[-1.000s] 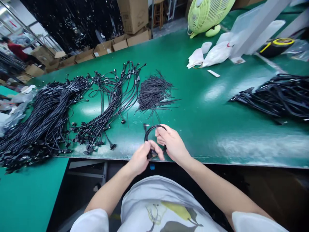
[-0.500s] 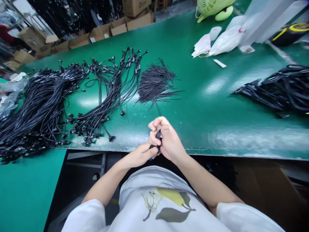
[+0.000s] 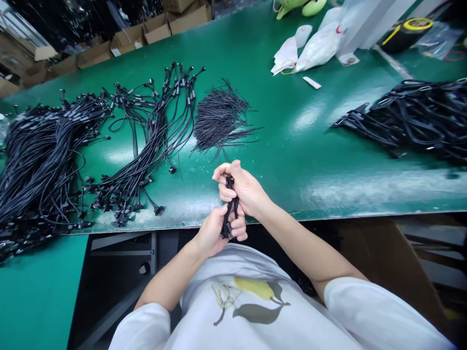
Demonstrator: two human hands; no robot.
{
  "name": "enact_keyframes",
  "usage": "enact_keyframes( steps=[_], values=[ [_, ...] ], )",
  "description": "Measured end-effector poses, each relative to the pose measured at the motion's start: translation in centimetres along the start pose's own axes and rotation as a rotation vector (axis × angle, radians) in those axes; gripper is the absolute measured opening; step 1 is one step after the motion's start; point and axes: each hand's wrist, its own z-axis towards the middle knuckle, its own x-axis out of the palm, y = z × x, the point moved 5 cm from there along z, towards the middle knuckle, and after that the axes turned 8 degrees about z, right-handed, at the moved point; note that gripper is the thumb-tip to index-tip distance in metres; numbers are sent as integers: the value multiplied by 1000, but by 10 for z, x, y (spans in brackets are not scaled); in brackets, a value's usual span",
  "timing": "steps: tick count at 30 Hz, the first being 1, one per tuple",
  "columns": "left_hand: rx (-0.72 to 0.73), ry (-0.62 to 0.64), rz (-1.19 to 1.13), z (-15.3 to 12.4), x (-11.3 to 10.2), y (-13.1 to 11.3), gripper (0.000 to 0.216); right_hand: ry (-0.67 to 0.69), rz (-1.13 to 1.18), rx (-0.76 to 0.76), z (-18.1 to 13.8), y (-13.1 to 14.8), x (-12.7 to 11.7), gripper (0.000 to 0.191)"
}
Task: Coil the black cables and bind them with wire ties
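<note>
Gripping a short black cable [image 3: 230, 206] between them, both hands are working close together over the near edge of the green surface [image 3: 292, 170]. The left hand [image 3: 215, 228] is pinching the lower end of the folded cable, while the right hand [image 3: 248, 189] is curling its fingers around the upper end. A second ago the cable was making an open ring between the hands; now it is lying in a narrow, lengthwise bundle, so the coiling is giving way to a compact shape that both hands are keeping closed. Whether anything is binding its middle, I cannot tell, since the fingers are covering part of it.

Just beyond the hands, a pile of thin black ties [image 3: 221, 116] is spreading across the surface. To its left, a smaller group of straight cables [image 3: 153, 131] is lying with connectors at both ends, and a larger heap of cables [image 3: 44, 150] is filling the far left side. Over on the right, well apart from the hands, a heap of looped cables [image 3: 412, 119] is resting. Farther back, a white plastic bag [image 3: 321, 48] is lying near a black-and-yellow roll [image 3: 408, 34].
</note>
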Motion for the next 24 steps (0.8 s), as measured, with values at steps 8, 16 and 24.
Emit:
enact_keyframes(
  steps=[8,16,24],
  values=[
    [85,-29,149,5,1,5,37,19,3,78,-4,2,-3,56],
    [16,-81,247,5,-5,1,39,-28,-417,-139,-7,27,-23,52],
    [87,-59,927,-4,-19,-35,35,690,-2055,-861,-67,30,-1,31]
  ],
)
